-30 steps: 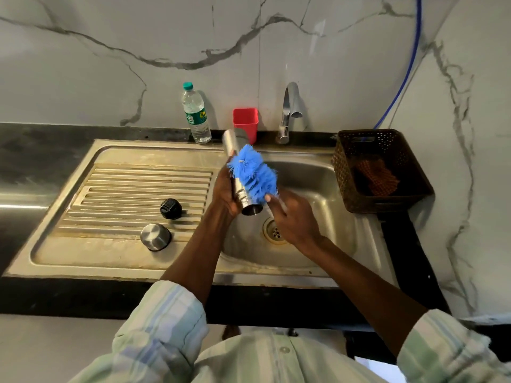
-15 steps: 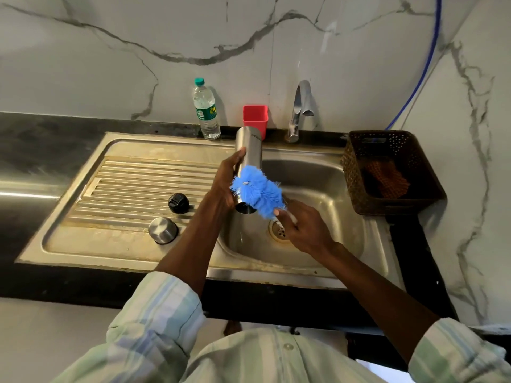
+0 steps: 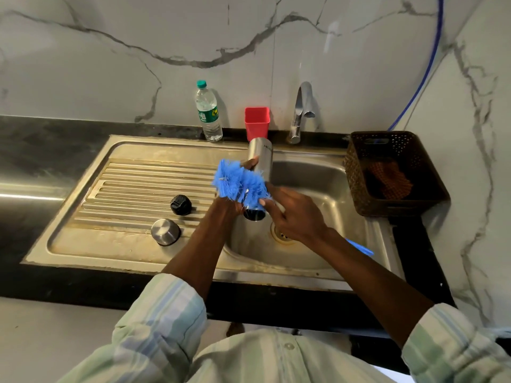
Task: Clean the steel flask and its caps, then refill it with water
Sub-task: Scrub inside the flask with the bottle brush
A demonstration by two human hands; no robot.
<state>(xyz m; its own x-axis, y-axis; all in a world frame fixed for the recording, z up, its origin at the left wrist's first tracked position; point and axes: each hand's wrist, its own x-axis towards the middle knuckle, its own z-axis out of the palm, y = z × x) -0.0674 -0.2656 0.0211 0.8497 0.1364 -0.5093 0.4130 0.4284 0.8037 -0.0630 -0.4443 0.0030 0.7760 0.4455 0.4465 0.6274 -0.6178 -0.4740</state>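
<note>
Over the sink basin (image 3: 326, 178), my left hand (image 3: 229, 205) grips the steel flask (image 3: 261, 158), which is tilted with its open mouth pointing down toward me. My right hand (image 3: 296, 214) holds a blue bottle brush (image 3: 239, 183); its bristle head lies across the flask's side and over my left hand. The brush's blue handle end (image 3: 359, 248) sticks out below my right wrist. On the ribbed drainboard (image 3: 132, 189) stand a black inner cap (image 3: 181, 205) and a steel outer cap (image 3: 165, 232).
A plastic water bottle (image 3: 208, 111) and a red cup (image 3: 257, 122) stand at the back edge by the tap (image 3: 301, 111). A brown basket (image 3: 392, 172) with an orange cloth sits to the right of the sink. Black counter surrounds the sink.
The brush head has slid left across the flask's outside, from the flask's mouth side onto my left hand. The flask stays tilted over the basin. The camera has shifted slightly.
</note>
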